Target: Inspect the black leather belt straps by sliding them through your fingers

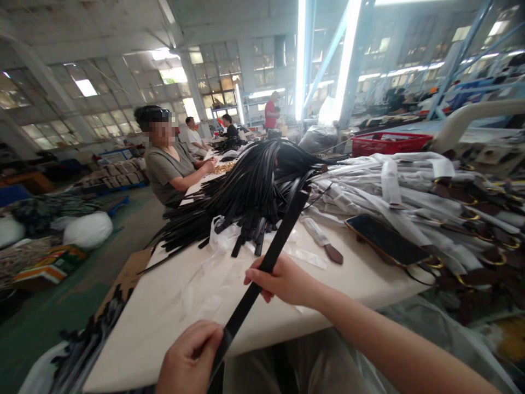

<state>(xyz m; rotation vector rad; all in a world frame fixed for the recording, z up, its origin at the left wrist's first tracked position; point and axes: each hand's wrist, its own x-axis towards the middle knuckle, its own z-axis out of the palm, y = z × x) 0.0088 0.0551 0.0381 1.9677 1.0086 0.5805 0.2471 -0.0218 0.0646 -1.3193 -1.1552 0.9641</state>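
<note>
A long, flat black strap (283,235) runs diagonally across the front of the table, its far end near the big heap of black straps (262,175). My right hand (283,279) is closed around its middle, thumb on top. Lower down, my left hand (192,355) pinches the same strap between thumb and fingers; the strap's near end drops out of view below. Beyond my right hand lie a loose clear plastic sleeve (213,273) and a wrapped strap with a dark brown tip (334,254).
A phone (388,238) rests at the right, beside a pile of plastic-wrapped straps (394,186) with brass-coloured buckles. Behind is a red basket (388,143). A co-worker (170,164) in a grey shirt sits at the table's left side. More black straps (94,339) hang below the left edge.
</note>
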